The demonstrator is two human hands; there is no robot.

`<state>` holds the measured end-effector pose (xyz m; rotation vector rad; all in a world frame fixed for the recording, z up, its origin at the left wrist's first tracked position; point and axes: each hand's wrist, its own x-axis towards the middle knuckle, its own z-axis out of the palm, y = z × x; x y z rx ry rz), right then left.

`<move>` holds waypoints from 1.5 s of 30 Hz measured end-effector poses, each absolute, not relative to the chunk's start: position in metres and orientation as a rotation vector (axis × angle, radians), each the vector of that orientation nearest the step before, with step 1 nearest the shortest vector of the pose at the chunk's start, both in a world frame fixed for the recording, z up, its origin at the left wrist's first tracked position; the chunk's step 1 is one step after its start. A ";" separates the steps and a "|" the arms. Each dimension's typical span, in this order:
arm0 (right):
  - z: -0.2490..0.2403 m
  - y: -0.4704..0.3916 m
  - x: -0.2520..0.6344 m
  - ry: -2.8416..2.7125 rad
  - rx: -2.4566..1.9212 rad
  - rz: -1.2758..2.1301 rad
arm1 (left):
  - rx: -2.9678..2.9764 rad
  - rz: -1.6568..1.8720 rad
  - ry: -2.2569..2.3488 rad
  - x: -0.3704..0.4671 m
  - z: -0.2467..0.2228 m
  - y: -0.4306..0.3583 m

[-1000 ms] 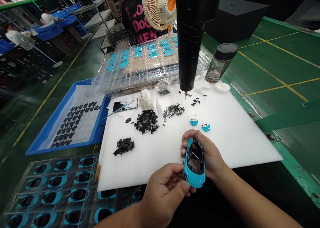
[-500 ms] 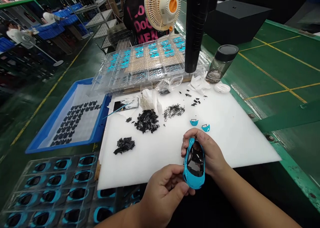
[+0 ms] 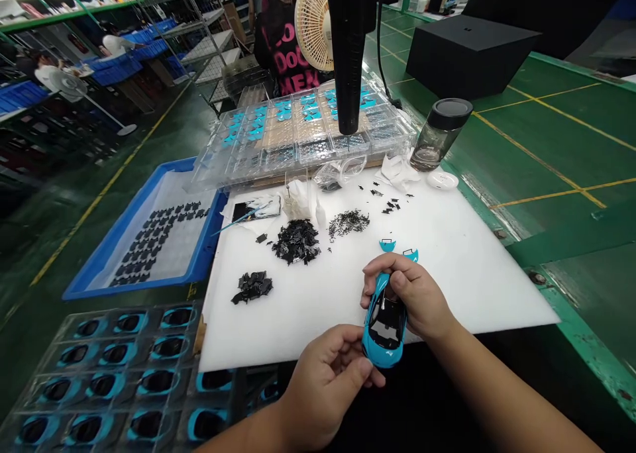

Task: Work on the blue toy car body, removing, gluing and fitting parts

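Note:
A blue toy car body (image 3: 383,352) with a glossy black window section is held between both hands above the near edge of the white foam board (image 3: 308,307). My left hand (image 3: 334,377) pinches its lower left end between thumb and fingers. Around the upper end, my right hand (image 3: 410,291) is closed, its thumb lying over the black part. Just beyond the right hand lie two small blue pieces with black frames, one (image 3: 387,245) in full sight and the other (image 3: 411,254) partly covered by the fingers.
Piles of black parts (image 3: 297,241) and tiny black bits (image 3: 349,222) lie on the board. Left are a blue tray (image 3: 201,241) and trays of blue car bodies (image 3: 124,353). Behind stand clear compartment trays (image 3: 278,155), a black post (image 3: 348,62), a bottle (image 3: 440,135) and a fan (image 3: 314,22).
The view has shifted slightly. The toy car has tilted a little in my hands, and my right thumb has moved onto its black part. The right fingers now cover some of one blue piece.

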<state>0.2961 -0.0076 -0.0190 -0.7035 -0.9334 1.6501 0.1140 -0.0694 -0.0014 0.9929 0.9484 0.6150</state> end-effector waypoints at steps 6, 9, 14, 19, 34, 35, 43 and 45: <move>-0.022 -0.005 0.295 -0.990 -0.703 1.644 | 0.977 0.629 0.975 0.115 -0.002 -0.071; -0.022 -0.005 0.295 -1.006 -0.696 1.641 | 0.974 0.631 0.964 0.115 -0.003 -0.071; -0.022 -0.005 0.295 -1.010 -0.704 1.645 | 0.958 0.624 0.973 0.115 -0.001 -0.071; -0.021 -0.005 0.294 -0.995 -0.714 1.661 | 0.965 0.616 0.965 0.115 -0.001 -0.070; -0.021 -0.004 0.291 -0.913 -0.752 1.706 | 0.936 0.625 0.950 0.117 -0.001 -0.068; -0.021 -0.004 0.291 -0.906 -0.754 1.709 | 0.932 0.624 0.948 0.117 -0.002 -0.068; -0.026 -0.003 0.292 -0.867 -0.747 1.734 | 0.934 0.620 0.944 0.118 -0.004 -0.068; -0.026 -0.003 0.292 -0.859 -0.746 1.739 | 0.933 0.619 0.949 0.118 -0.004 -0.068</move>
